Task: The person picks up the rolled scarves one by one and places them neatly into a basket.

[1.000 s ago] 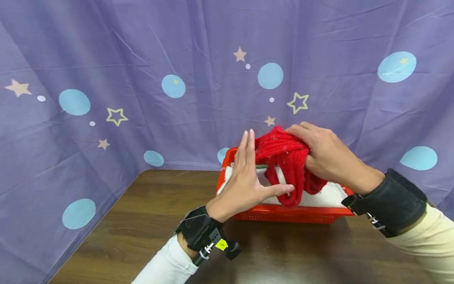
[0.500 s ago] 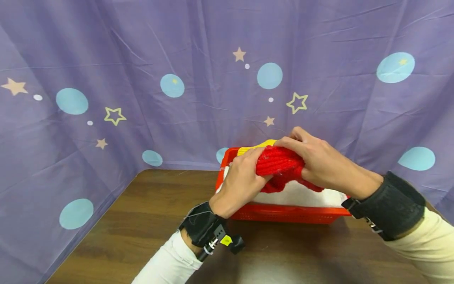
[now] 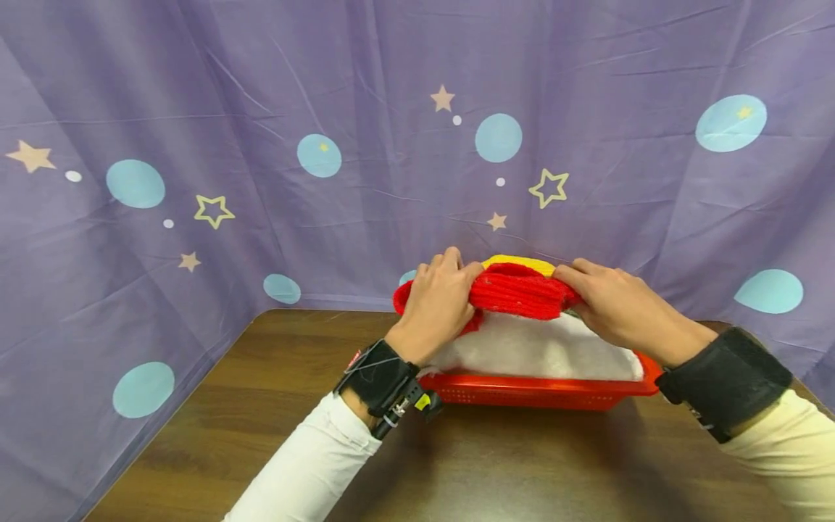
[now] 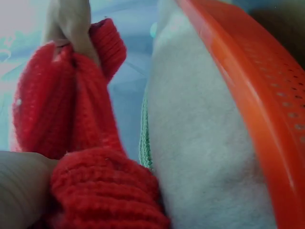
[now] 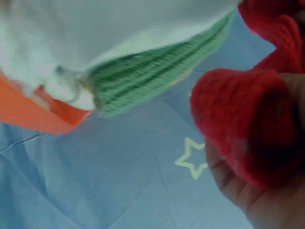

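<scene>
Both hands hold a red ribbed knit piece (image 3: 518, 296), stretched sideways above the back of a red plastic basket (image 3: 522, 391). My left hand (image 3: 435, 308) grips its left part, and a red end sticks out beyond that hand. My right hand (image 3: 609, 308) pinches the right end. In the right wrist view, a thick rolled end of the red knit (image 5: 233, 114) sits between thumb and fingers. White fluffy cloth (image 3: 541, 348) lines or fills the basket. Behind the red knit shows a yellow ribbed knit (image 3: 518, 262). A green ribbed knit (image 5: 157, 71) hangs over the basket's back edge.
The basket stands on a brown wooden table (image 3: 228, 406) near its back edge. A purple curtain (image 3: 365, 217) with stars and blue circles hangs behind and to the left.
The bunched, hanging red knit is now drawn out flat between the hands. My left hand has gone from straight fingers to gripping it; my right hand has shifted right and down.
</scene>
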Demonstrator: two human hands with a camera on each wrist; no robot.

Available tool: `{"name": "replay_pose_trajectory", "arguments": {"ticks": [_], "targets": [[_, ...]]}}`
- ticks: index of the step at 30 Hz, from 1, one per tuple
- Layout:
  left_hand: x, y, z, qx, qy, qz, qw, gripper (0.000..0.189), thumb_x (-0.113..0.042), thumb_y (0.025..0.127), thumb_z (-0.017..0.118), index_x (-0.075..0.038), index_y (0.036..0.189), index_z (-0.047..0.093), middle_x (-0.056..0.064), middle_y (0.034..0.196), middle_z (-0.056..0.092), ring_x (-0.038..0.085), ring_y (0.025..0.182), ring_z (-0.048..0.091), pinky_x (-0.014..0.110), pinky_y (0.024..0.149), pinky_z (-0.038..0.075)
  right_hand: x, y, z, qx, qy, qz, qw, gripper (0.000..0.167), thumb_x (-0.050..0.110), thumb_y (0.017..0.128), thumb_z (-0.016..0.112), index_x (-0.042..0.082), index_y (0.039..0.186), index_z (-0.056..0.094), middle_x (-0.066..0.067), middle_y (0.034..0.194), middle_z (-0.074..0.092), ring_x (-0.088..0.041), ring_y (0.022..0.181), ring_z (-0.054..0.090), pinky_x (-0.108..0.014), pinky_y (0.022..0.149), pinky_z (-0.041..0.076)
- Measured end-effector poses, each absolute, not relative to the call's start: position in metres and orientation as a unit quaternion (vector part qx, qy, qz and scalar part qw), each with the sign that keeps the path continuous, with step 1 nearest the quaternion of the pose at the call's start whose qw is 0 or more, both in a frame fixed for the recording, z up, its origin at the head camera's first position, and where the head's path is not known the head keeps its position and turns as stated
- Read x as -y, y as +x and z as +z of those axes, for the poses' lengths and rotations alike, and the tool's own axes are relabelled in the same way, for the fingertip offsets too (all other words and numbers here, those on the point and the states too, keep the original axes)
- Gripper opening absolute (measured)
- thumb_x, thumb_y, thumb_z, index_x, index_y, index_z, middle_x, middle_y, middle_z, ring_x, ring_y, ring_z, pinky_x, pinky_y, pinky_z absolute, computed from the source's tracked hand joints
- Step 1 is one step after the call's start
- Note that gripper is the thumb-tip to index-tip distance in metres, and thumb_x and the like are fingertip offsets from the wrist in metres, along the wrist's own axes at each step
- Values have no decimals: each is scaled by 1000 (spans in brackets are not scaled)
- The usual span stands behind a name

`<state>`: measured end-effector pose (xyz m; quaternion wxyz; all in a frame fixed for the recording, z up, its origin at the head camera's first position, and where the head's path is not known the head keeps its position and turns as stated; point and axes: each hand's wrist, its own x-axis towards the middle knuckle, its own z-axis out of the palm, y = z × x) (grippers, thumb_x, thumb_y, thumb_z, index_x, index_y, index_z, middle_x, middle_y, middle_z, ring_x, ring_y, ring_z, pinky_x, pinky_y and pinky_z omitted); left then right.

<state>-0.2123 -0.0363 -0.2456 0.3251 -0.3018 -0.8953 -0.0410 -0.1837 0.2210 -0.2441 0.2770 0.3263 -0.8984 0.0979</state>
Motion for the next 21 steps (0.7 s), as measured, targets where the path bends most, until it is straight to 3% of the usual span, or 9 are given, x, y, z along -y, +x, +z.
{"name": "replay_pose_trajectory", "arguments": {"ticks": [3,6,10,13,16,19,21], "targets": [[34,-214,-248,914,-293,-15,281,31,-8,85,72,-11,115,64,12,97,54,31,88,55,41,70,45,-225,-188,-251,922,292,86,240,33,-2,79,80,9,105,62,-5,85,59,-23,65,59,-46,55,51],[37,-215,-252,943,-274,-15,190,48,-18,91,72,-11,133,52,16,111,51,35,104,50,48,85,43,-230,-192,-256,947,246,79,188,29,2,81,78,7,104,62,-8,85,60,-28,69,62,-51,57,51],[46,-218,-257,966,-247,-65,35,87,-47,95,66,-18,161,17,17,149,34,36,138,31,59,111,27,-237,-196,-262,974,188,77,104,29,13,83,78,3,105,61,-14,88,60,-38,82,63,-60,64,50],[54,-219,-259,961,-259,-84,-38,106,-61,90,65,-24,164,-2,13,164,13,35,147,18,58,117,23,-240,-196,-264,981,161,80,69,38,16,83,76,1,114,60,-22,96,58,-47,92,59,-65,71,46],[59,-218,-256,951,-293,-86,-58,103,-47,91,71,-28,164,1,12,164,15,36,145,22,50,112,36,-243,-191,-263,982,152,90,64,52,15,79,77,1,125,56,-28,108,53,-54,102,49,-66,76,39],[59,-217,-252,938,-334,-90,-30,90,-21,93,72,-26,163,16,16,153,36,35,135,37,42,101,48,-245,-184,-257,982,154,97,48,72,20,77,80,1,138,47,-30,121,44,-54,110,38,-66,82,35],[58,-218,-250,928,-362,-92,12,80,-7,93,67,-23,161,27,18,140,50,34,125,48,40,99,47,-244,-178,-252,981,163,104,36,85,26,77,83,2,147,39,-30,130,38,-53,114,33,-66,85,34]]}}
